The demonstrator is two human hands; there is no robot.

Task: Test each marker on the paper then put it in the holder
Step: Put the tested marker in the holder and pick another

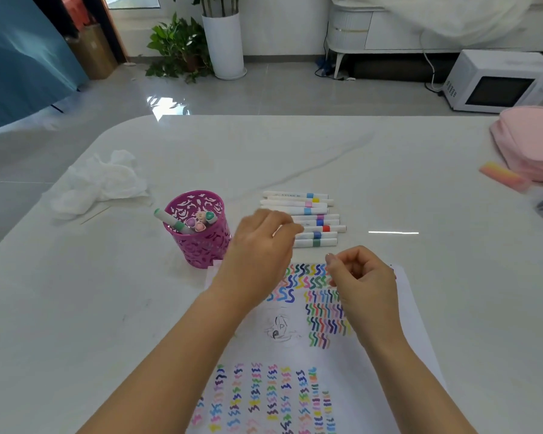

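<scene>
A row of several white markers [308,211] with coloured bands lies on the white table, beyond the paper [389,339]. The paper is covered with coloured squiggles. My left hand [261,245] reaches over the left ends of the markers. Its fingers curl round the end of the red-banded marker [326,228], which still lies in the row. My right hand [361,283] hovers above the paper's top edge, fingers loosely curled, holding nothing. The magenta perforated holder [201,245] stands left of my left hand with several markers in it. One green-capped marker [166,218] leans out over its rim.
A crumpled white tissue [101,183] lies behind the holder at the left. A pink pouch [533,142] and a pink-yellow block [503,177] sit at the table's right edge. On the floor beyond the table are a microwave [496,83] and potted plants [182,48].
</scene>
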